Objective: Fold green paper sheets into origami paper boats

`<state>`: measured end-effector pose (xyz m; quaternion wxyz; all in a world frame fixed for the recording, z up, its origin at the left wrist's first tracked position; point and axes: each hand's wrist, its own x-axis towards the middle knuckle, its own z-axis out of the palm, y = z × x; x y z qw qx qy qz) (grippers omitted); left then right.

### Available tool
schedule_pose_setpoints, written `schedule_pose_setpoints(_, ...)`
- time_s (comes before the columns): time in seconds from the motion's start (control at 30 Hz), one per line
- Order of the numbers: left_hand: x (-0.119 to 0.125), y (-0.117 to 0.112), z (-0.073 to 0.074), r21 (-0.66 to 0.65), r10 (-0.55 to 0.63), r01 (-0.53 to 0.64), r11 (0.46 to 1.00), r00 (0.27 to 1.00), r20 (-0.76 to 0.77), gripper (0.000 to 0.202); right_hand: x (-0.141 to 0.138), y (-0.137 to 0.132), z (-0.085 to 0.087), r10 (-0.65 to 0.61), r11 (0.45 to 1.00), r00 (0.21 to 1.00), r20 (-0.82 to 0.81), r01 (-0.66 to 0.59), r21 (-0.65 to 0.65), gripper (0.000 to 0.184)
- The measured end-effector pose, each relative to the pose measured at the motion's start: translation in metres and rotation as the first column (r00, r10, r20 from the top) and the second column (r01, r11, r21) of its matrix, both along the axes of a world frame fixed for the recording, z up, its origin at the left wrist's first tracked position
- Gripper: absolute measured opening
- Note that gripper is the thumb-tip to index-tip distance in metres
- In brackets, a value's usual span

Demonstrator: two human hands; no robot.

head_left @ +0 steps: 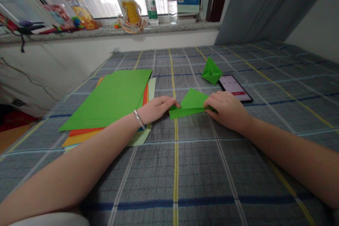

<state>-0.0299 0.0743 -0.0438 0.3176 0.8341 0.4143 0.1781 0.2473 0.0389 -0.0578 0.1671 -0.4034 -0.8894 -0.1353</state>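
Between my two hands is a folded green paper (192,101), a peaked shape with a strip along its near edge. My left hand (160,107) is closed on its left end, fingers and thumb pinching the strip. At the right end, my right hand (225,109) grips the paper between thumb and curled fingers. A silver bangle (139,119) circles my left wrist. Beyond my right hand stands a finished-looking green paper boat (212,71). A phone (235,88) with a lit timer screen lies beside that boat, partly behind my right hand.
On the left lies a stack of coloured paper, a green sheet (113,95) on top. Everything rests on a grey plaid cloth (159,183). Bottles (150,5), boxes (188,0) and a yellow cup (130,9) line the window sill (174,26). A grey curtain (254,7) hangs at right.
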Motion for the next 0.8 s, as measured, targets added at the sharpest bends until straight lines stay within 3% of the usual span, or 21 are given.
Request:
schedule_pose_setpoints(0.07, 0.0, 0.0, -0.001, -0.018, 0.03, -0.03, 0.999, 0.999, 0.029, 0.047, 0.001, -0.001, 0.001, 0.03, 0.999, 0.999, 0.044, -0.031, 0.011, 0.006)
schedule_pose_setpoints(0.2, 0.001, 0.0, -0.009, -0.039, 0.011, -0.009, 0.999, 0.998, 0.067, 0.03, 0.001, -0.003, 0.001, 0.087, 0.996, 0.992, 0.088, -0.087, -0.004, 0.009)
schedule_pose_setpoints(0.6, 0.001, 0.0, -0.014, 0.161, -0.009, 0.018, 0.987, 0.998, -0.054, 0.025, 0.001, -0.003, 0.002, 0.114, 0.992, 0.987, 0.115, -0.107, -0.065, 0.007)
schedule_pose_setpoints(0.7, 0.003, -0.001, -0.016, 0.258, -0.069, 0.091, 0.962, 0.993, -0.096, 0.026, 0.0, -0.004, 0.002, 0.084, 0.994, 0.992, 0.089, -0.077, -0.075, 0.006)
schedule_pose_setpoints(0.8, 0.005, -0.003, -0.018, 0.329, -0.141, 0.178, 0.927, 0.981, -0.131, 0.027, 0.0, -0.004, 0.003, -0.029, 0.998, 0.999, 0.04, 0.031, -0.051, 0.014)
